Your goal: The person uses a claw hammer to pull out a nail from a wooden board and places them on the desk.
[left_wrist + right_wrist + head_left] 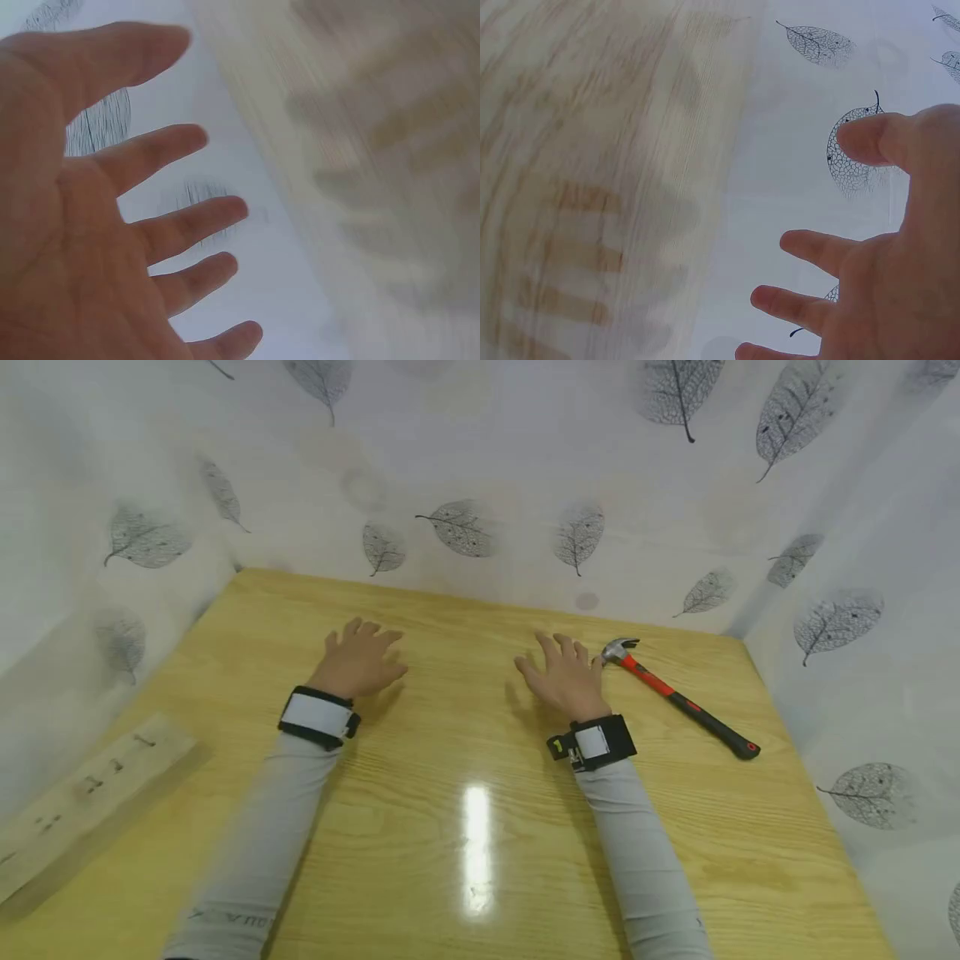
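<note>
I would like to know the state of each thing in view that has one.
Left hand: fingers spread, holding nothing
Right hand: fingers spread, holding nothing
Hammer: lying on the table, not gripped
Wooden strip: lying at left; nail-like details too blurred to judge
Wrist straps: fastened on both wrists

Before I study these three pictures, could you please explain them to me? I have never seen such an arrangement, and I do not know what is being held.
There is no machine here, only a person's two bare hands, with dark wrist bands. The wide picture comes from a camera on the head, looking forward and down. The other two come from cameras on the wrists: one shows the palm of the left hand, the other the right hand. On the wooden table, a claw hammer lies beside the right hand, and a pale wooden board is at the far left. Both hands have their fingers spread, and neither holds anything.
</note>
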Demonstrator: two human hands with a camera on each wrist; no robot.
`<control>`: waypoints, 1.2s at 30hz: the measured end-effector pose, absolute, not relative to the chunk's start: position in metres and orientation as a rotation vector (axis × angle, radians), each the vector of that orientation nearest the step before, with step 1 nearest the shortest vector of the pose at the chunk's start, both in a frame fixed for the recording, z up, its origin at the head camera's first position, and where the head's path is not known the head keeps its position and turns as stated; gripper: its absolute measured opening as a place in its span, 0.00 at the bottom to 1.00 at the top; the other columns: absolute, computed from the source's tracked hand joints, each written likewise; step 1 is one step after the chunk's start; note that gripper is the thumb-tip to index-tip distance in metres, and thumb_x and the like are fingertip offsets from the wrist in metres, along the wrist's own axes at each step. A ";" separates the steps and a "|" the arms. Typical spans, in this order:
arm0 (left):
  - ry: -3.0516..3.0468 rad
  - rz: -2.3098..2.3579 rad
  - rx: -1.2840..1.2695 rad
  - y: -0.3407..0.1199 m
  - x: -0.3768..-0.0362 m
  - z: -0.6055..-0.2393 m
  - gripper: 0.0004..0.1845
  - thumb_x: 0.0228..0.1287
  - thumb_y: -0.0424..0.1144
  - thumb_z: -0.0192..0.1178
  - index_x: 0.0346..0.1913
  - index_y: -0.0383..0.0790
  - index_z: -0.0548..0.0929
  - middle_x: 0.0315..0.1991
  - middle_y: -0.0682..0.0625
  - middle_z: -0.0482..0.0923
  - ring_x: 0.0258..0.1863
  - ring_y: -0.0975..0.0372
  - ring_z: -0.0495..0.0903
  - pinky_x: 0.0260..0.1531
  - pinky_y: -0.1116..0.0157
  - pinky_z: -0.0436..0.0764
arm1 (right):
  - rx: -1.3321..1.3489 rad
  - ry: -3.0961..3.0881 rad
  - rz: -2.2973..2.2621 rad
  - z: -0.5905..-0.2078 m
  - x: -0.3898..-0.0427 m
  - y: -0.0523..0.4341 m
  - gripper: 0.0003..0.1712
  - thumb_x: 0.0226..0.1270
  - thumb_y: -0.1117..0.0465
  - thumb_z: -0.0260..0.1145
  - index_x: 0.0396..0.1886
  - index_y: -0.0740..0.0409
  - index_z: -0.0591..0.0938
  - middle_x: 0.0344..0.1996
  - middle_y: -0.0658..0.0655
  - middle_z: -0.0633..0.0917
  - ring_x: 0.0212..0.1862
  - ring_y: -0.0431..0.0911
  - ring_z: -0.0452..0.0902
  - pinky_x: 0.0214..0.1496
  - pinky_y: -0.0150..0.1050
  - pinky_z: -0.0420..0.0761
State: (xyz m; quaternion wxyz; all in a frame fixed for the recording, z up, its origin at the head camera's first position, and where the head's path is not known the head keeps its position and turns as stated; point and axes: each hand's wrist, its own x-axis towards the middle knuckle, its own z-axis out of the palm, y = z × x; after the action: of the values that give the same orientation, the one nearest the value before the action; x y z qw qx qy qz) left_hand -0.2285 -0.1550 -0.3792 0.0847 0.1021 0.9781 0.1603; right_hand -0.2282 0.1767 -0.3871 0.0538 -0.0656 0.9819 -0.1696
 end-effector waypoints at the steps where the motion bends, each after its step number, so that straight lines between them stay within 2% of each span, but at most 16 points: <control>1: 2.915 0.452 0.281 -0.168 -0.221 -0.376 0.36 0.72 0.56 0.57 0.77 0.45 0.65 0.77 0.33 0.55 0.78 0.36 0.43 0.71 0.28 0.40 | -0.200 2.977 -0.519 -0.386 -0.228 0.175 0.44 0.76 0.30 0.44 0.82 0.47 0.57 0.79 0.64 0.56 0.79 0.67 0.45 0.75 0.76 0.39; 7: 2.927 0.324 0.183 -0.250 -0.162 -0.355 0.39 0.70 0.55 0.60 0.76 0.37 0.64 0.74 0.26 0.55 0.74 0.29 0.46 0.66 0.24 0.44 | -0.180 2.959 -0.509 -0.384 -0.227 0.172 0.42 0.77 0.31 0.43 0.80 0.48 0.60 0.79 0.64 0.55 0.79 0.67 0.45 0.74 0.76 0.37; 14: 2.879 0.224 0.058 -0.332 -0.106 -0.353 0.51 0.63 0.62 0.65 0.76 0.31 0.57 0.69 0.20 0.56 0.63 0.24 0.58 0.54 0.21 0.60 | -0.193 2.959 -0.504 -0.389 -0.228 0.180 0.42 0.77 0.31 0.41 0.80 0.49 0.60 0.79 0.64 0.55 0.79 0.67 0.45 0.74 0.76 0.37; 18: 2.832 0.232 0.055 -0.364 -0.086 -0.359 0.55 0.58 0.61 0.69 0.74 0.25 0.57 0.64 0.19 0.60 0.57 0.23 0.64 0.49 0.23 0.67 | -0.214 2.951 -0.521 -0.389 -0.228 0.181 0.43 0.77 0.31 0.40 0.80 0.50 0.60 0.79 0.65 0.56 0.79 0.68 0.44 0.73 0.77 0.35; 20: 2.816 0.240 0.069 -0.375 -0.078 -0.362 0.56 0.56 0.58 0.71 0.72 0.20 0.57 0.60 0.16 0.63 0.53 0.24 0.68 0.46 0.27 0.72 | -0.223 2.938 -0.533 -0.389 -0.228 0.180 0.43 0.77 0.31 0.40 0.81 0.50 0.60 0.79 0.65 0.56 0.79 0.68 0.43 0.73 0.77 0.34; 24: 2.759 0.311 0.071 -0.386 -0.073 -0.367 0.60 0.48 0.51 0.76 0.70 0.12 0.52 0.48 0.16 0.71 0.40 0.35 0.76 0.38 0.39 0.80 | -0.207 2.933 -0.539 -0.388 -0.229 0.180 0.42 0.77 0.31 0.41 0.80 0.49 0.61 0.79 0.64 0.57 0.79 0.67 0.43 0.73 0.77 0.34; 27: 2.711 0.357 0.049 -0.388 -0.074 -0.368 0.63 0.47 0.49 0.76 0.70 0.10 0.48 0.38 0.26 0.75 0.31 0.47 0.75 0.29 0.51 0.81 | -0.196 2.937 -0.542 -0.388 -0.228 0.181 0.41 0.77 0.32 0.42 0.79 0.50 0.62 0.79 0.64 0.57 0.79 0.67 0.44 0.73 0.77 0.34; 29: 2.701 0.350 0.037 -0.389 -0.076 -0.368 0.63 0.47 0.49 0.75 0.70 0.10 0.47 0.35 0.30 0.75 0.28 0.50 0.74 0.25 0.55 0.79 | -0.190 2.938 -0.541 -0.389 -0.229 0.182 0.42 0.77 0.31 0.42 0.79 0.51 0.62 0.79 0.64 0.57 0.79 0.67 0.44 0.73 0.78 0.33; 32: 2.723 0.323 0.055 -0.390 -0.077 -0.371 0.63 0.47 0.51 0.76 0.69 0.11 0.49 0.36 0.24 0.75 0.29 0.49 0.75 0.27 0.53 0.80 | -0.178 2.945 -0.527 -0.389 -0.230 0.182 0.42 0.77 0.31 0.41 0.80 0.49 0.61 0.79 0.63 0.57 0.80 0.66 0.44 0.74 0.76 0.34; 36: 2.773 0.264 0.106 -0.393 -0.079 -0.378 0.62 0.49 0.57 0.76 0.68 0.11 0.54 0.43 0.16 0.74 0.34 0.39 0.80 0.34 0.42 0.81 | -0.164 2.978 -0.526 -0.387 -0.232 0.179 0.40 0.78 0.33 0.44 0.80 0.49 0.61 0.79 0.62 0.56 0.80 0.64 0.46 0.75 0.75 0.37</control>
State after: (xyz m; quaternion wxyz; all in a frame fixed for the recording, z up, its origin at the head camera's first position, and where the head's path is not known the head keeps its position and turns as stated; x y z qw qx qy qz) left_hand -0.0788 -0.3925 -0.3778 0.1763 0.0373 0.9792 0.0934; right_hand -0.2317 0.1794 -0.3867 0.0565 -0.0540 0.9817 -0.1734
